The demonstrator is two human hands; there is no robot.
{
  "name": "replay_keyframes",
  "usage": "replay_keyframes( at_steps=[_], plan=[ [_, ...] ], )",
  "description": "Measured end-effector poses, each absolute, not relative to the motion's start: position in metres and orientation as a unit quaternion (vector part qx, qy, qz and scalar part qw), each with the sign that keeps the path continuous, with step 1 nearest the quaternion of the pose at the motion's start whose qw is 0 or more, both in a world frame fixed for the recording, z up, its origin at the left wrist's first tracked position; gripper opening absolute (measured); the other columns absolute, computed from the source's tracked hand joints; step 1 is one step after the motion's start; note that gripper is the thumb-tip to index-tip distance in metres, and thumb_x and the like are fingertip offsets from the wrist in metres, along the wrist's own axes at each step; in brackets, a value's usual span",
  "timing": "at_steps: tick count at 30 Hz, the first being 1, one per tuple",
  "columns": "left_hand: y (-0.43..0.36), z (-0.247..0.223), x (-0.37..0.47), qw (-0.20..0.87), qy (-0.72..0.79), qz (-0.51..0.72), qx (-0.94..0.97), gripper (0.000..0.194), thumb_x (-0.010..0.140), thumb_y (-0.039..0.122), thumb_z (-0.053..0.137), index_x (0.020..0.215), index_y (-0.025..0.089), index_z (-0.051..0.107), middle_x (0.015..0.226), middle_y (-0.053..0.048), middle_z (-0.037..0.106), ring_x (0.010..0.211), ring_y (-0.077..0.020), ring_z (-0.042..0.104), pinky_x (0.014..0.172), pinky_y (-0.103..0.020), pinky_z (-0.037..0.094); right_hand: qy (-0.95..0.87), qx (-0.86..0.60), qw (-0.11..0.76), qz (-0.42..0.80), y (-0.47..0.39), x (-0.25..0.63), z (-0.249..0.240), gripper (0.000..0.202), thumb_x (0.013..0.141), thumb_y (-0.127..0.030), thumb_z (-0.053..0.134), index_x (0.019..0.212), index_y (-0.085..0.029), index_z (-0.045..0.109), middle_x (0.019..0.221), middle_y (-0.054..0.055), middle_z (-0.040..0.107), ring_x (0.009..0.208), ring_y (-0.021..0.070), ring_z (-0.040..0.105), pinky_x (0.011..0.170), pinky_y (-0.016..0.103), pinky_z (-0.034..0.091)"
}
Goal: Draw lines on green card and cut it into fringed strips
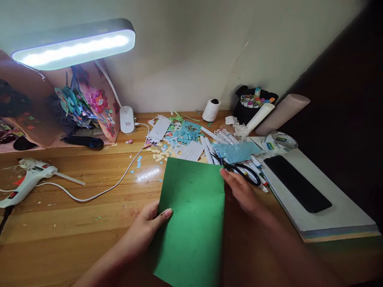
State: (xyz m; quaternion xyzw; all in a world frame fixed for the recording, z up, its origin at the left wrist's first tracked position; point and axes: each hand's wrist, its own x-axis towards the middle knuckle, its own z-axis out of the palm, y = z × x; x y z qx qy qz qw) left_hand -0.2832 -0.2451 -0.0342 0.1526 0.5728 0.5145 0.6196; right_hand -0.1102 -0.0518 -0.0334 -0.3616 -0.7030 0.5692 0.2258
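Observation:
A green sheet of paper point(191, 223) is held up above the wooden desk, its upper part slightly creased. My left hand point(152, 221) grips its left edge, thumb on the front and the other fingers hidden behind. At the upper right corner, my right hand point(239, 189) pinches the sheet's edge between thumb and fingers. Just beyond that hand lie black-handled scissors point(253, 175), partly over several white markers point(207, 150). Behind the sheet is a heap of blue paper scraps point(188, 132) with small offcuts around it.
To the left lie a glue gun point(32, 175) and a white cable point(89, 199). A lit desk lamp point(127, 119) stands behind. On the right, a black phone point(297, 183) and a tape roll point(279, 141) rest on stacked paper point(338, 215). A thread spool point(211, 110) and marker holder point(243, 113) stand near the wall.

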Motion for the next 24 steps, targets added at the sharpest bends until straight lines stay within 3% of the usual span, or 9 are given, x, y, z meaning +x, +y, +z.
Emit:
replay_keyframes(
  at_steps=[4,14,24],
  plan=[
    [-0.243,-0.029,-0.287,0.604,0.582,0.523,0.151,0.043,0.068,0.046,0.074,0.096,0.014,0.068,0.086,-0.007,0.071,0.077,-0.0226,0.063,0.068,-0.03,0.047,-0.761,-0.346,0.116,0.537,-0.06,-0.111,-0.029,0.053,0.08,-0.063,0.048,0.051,-0.022,0.03,0.047,-0.006,0.033,0.044,0.0097,0.034,0.043,0.023,0.026],
    [-0.241,-0.022,-0.284,0.656,0.532,0.532,0.061,0.035,0.067,0.044,0.076,0.084,0.013,0.07,0.073,-0.004,0.068,0.06,-0.0131,0.059,0.059,-0.024,0.044,-0.76,-0.425,0.163,0.465,-0.064,-0.114,-0.033,0.06,0.068,-0.076,0.048,0.047,-0.025,0.026,0.039,-0.007,0.026,0.036,0.0095,0.028,0.037,0.025,0.02],
    [-0.246,-0.029,-0.288,0.671,0.518,0.522,0.099,0.034,0.072,0.04,0.072,0.093,0.014,0.07,0.078,-0.007,0.07,0.068,-0.0168,0.062,0.066,-0.027,0.046,-0.79,-0.399,0.186,0.427,-0.065,-0.113,-0.037,0.058,0.074,-0.07,0.047,0.051,-0.024,0.02,0.046,-0.007,0.018,0.041,0.0086,0.021,0.037,0.025,0.017]
  ],
)
